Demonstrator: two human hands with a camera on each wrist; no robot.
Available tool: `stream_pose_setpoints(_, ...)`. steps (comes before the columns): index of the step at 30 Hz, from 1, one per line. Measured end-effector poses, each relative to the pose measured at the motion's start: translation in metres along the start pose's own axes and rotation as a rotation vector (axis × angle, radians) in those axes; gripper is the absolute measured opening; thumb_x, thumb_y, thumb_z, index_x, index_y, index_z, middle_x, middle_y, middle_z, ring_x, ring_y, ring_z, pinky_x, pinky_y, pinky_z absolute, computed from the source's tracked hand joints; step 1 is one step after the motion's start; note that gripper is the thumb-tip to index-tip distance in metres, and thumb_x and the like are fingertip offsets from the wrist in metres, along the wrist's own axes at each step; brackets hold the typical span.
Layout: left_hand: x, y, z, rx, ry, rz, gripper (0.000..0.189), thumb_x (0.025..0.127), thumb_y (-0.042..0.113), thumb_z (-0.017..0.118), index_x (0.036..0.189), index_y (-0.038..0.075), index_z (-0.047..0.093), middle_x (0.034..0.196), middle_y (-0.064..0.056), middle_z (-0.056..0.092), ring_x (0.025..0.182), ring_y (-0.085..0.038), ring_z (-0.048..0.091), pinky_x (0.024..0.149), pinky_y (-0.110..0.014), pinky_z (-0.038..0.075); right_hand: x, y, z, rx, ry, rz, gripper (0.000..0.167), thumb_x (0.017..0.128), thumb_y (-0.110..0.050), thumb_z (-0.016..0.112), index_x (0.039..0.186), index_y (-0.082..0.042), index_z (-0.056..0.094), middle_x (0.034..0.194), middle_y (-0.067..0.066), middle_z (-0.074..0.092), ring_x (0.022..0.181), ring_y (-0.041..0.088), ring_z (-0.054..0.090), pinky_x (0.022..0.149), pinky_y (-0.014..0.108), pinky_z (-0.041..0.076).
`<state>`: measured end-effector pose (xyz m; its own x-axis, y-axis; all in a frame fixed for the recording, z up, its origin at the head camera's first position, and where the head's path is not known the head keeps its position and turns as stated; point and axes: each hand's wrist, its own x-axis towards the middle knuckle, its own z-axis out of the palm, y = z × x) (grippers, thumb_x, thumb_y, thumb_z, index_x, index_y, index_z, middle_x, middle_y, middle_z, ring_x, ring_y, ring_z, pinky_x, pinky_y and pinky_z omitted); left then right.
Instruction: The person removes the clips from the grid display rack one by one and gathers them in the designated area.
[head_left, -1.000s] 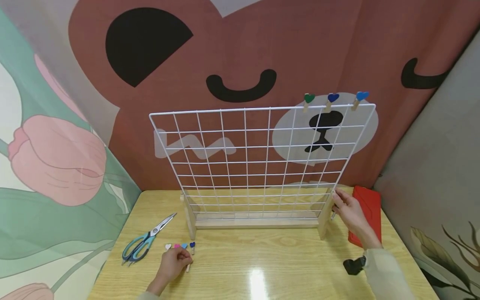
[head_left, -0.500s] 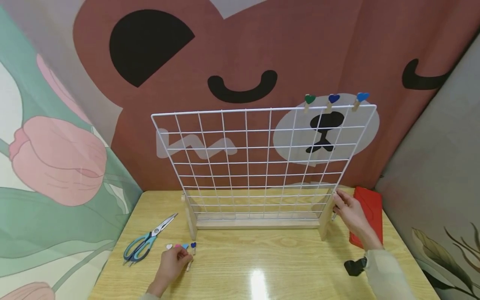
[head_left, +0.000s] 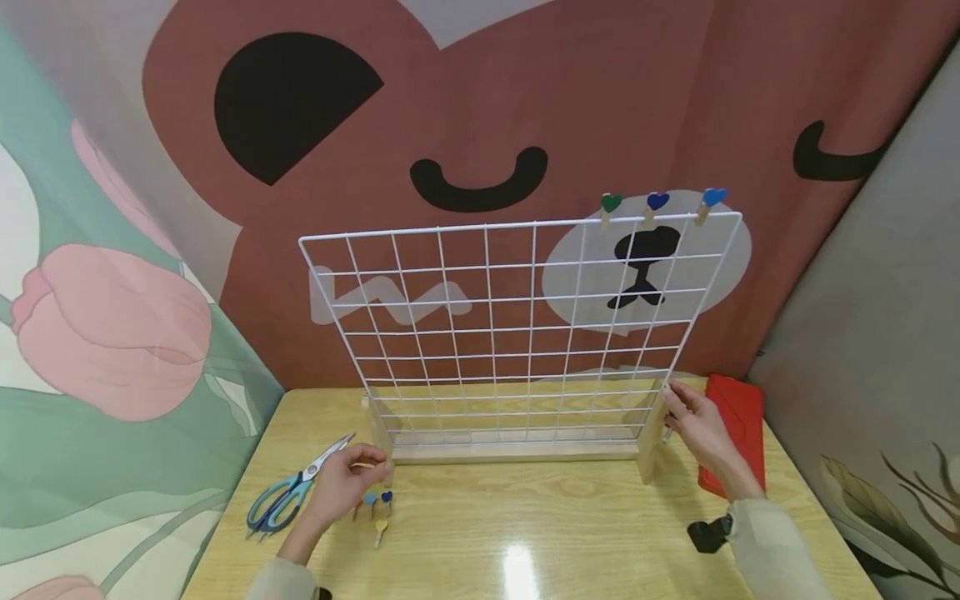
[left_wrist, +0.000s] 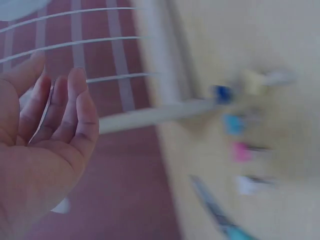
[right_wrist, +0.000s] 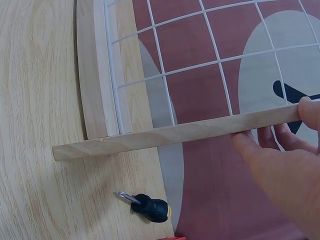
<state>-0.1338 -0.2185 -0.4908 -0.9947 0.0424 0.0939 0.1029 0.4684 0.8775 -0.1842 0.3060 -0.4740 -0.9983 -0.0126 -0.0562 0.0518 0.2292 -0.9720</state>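
A white wire grid [head_left: 510, 224] stands upright in a wooden base [head_left: 517, 453]. My right hand [head_left: 701, 427] holds the upper part of the right wooden side post [right_wrist: 165, 137], thumb on one face and fingers on the other. Close to the left side post, my left hand [head_left: 337, 485] hovers with loosely bent fingers, seemingly holding nothing. Just below it on the table lie small heart clothespins: yellow [head_left: 381, 527], dark blue [head_left: 387, 497], light blue [left_wrist: 233, 123], pink [left_wrist: 241, 151] and white [left_wrist: 246, 185]. The left wrist view is blurred.
Green [head_left: 611, 202], dark blue [head_left: 657, 201] and light blue [head_left: 714, 197] heart clothespins sit on the grid's top rail. Scissors [head_left: 281, 504] lie at the left. A stubby screwdriver [right_wrist: 150, 207] lies beyond the right post, near a red pouch [head_left: 738, 417].
My left hand has moved from the loose clothespins up toward the left side post, uncovering the yellow one. The right hand keeps its hold on the post.
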Motion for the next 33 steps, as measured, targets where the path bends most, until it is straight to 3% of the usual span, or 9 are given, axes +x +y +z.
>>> stream_pose_setpoints(6,0.021,0.061,-0.014,-0.073,-0.071,0.166,0.015,0.086,0.008,0.072,0.097,-0.001,0.068,0.091,-0.009,0.069,0.077,-0.01,0.066,0.069,-0.025,0.054,0.001,0.0,0.0,-0.01,-0.006,0.001,0.065,0.105,-0.032,0.032,0.149,0.009,0.007,0.152,0.032,0.013,0.135,0.045,0.023,0.103,0.04,0.032)
stream_pose_setpoints(10,0.036,0.111,-0.021,-0.105,-0.087,0.303,0.018,0.086,0.007,0.072,0.1,-0.002,0.067,0.093,-0.012,0.069,0.079,-0.011,0.067,0.07,-0.026,0.055,0.0,0.001,0.0,-0.013,-0.008,-0.002,0.066,0.105,-0.033,0.032,0.149,0.009,0.008,0.152,0.032,0.013,0.135,0.043,0.024,0.104,0.042,0.031)
stream_pose_setpoints(13,0.045,0.15,-0.024,-0.117,-0.093,0.386,0.019,0.085,0.006,0.073,0.101,-0.001,0.068,0.095,-0.011,0.069,0.079,-0.014,0.068,0.07,-0.027,0.055,0.0,0.001,0.0,-0.032,-0.003,0.001,0.064,0.105,-0.032,0.032,0.149,0.009,0.011,0.151,0.031,0.017,0.134,0.037,0.029,0.103,0.036,0.034)
stream_pose_setpoints(18,0.059,0.204,-0.024,-0.064,-0.113,0.46,0.023,0.085,0.01,0.074,0.107,0.003,0.067,0.1,-0.006,0.069,0.086,-0.013,0.068,0.073,-0.027,0.055,0.0,0.0,0.001,-0.007,-0.008,0.01,0.064,0.105,-0.031,0.032,0.149,0.01,0.008,0.151,0.032,0.014,0.135,0.04,0.025,0.103,0.037,0.032)
stream_pose_setpoints(24,0.079,0.25,-0.016,-0.031,-0.128,0.521,0.025,0.086,0.012,0.073,0.109,0.006,0.066,0.101,-0.006,0.068,0.087,-0.013,0.066,0.075,-0.03,0.054,0.001,0.0,0.001,0.01,-0.012,0.016,0.063,0.106,-0.029,0.032,0.148,0.01,0.006,0.152,0.033,0.012,0.135,0.045,0.022,0.103,0.04,0.029)
stream_pose_setpoints(33,0.097,0.301,0.0,0.016,-0.09,0.6,0.027,0.084,0.018,0.075,0.108,0.008,0.067,0.098,0.0,0.069,0.081,-0.008,0.066,0.067,-0.027,0.052,0.001,0.001,0.002,0.017,-0.026,0.015,0.067,0.105,-0.032,0.033,0.149,0.01,0.003,0.152,0.033,0.008,0.137,0.045,0.019,0.104,0.044,0.027)
